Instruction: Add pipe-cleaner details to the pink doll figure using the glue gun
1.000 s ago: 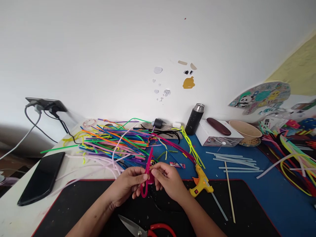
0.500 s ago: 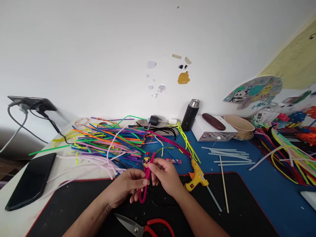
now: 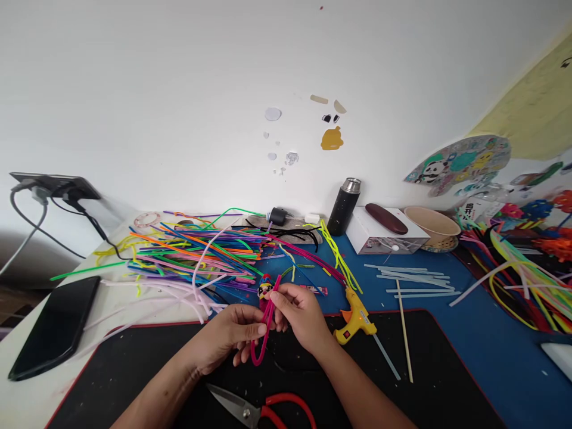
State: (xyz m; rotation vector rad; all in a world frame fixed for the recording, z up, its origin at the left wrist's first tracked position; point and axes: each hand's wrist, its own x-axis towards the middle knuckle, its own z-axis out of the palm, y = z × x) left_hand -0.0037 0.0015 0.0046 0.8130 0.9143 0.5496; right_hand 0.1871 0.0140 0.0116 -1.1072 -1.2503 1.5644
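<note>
Where the left hand [image 3: 227, 336] and right hand [image 3: 301, 316] meet above the mat [image 3: 134, 357], each grip is pinching a folded pink pipe cleaner [image 3: 256, 359], its loop hanging just below. Right of the grip lies a glue gun [image 3: 357, 316]; scissors [image 3: 259, 411] lie nearer the person.

Our two forearms reach forward and angle inward, meeting at the hands. Our left hand [image 3: 230, 338] curls palm-right, thumb and forefinger pinched together. Our right hand [image 3: 300, 314], just beside it, pinches likewise, knuckles up, fingertips nearly touching the left's.
</note>
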